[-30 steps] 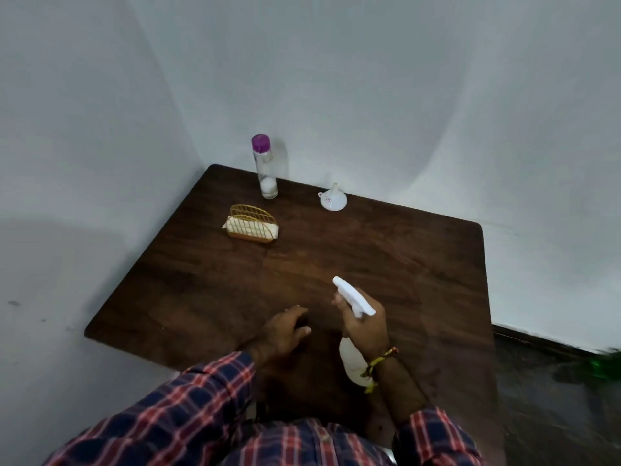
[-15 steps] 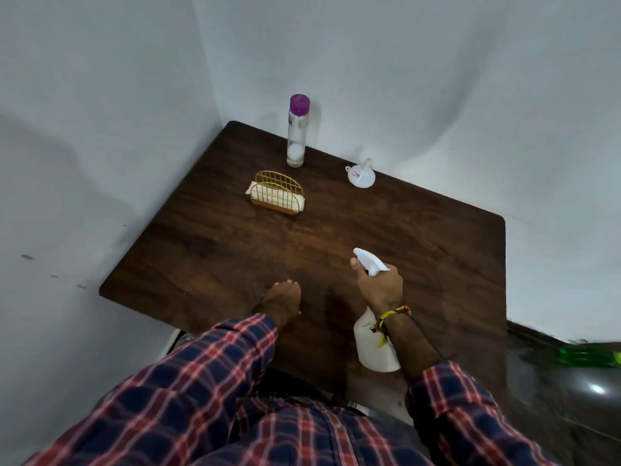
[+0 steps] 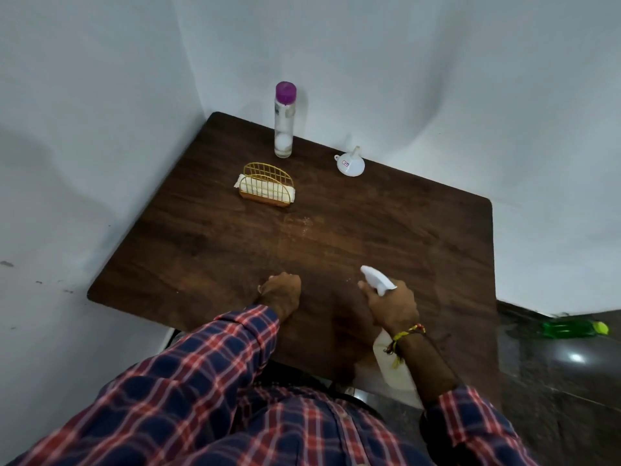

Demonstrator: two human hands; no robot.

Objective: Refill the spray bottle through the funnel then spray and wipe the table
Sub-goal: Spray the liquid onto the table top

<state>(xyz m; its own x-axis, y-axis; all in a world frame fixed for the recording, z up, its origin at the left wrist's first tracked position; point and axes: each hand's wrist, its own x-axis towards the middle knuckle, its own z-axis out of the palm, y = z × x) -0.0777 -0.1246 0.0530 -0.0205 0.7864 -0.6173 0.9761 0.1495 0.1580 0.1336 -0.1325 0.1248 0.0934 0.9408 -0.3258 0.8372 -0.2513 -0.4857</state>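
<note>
My right hand (image 3: pixel 393 306) grips the neck of a white spray bottle (image 3: pixel 378 283), its nozzle aimed toward the middle of the dark wooden table (image 3: pixel 420 237); the bottle's body shows below my wrist. Fine droplets (image 3: pixel 304 227) lie on the wood ahead of the nozzle. My left hand (image 3: pixel 281 292) rests as a loose fist on the table's near part, holding nothing. A white funnel (image 3: pixel 349 163) lies upside down at the far edge. A clear bottle with a purple cap (image 3: pixel 284 122) stands at the far corner. A gold wire holder with white tissues (image 3: pixel 267 186) sits in front of it.
White walls close in the table at the left and back. The table's right edge borders a dark glossy floor, where a green bottle (image 3: pixel 574 329) lies.
The view shifted, so the table looks nearer and more centred. My left hand curled from open fingers into a fist. A wet speckled patch now shows on the wood.
</note>
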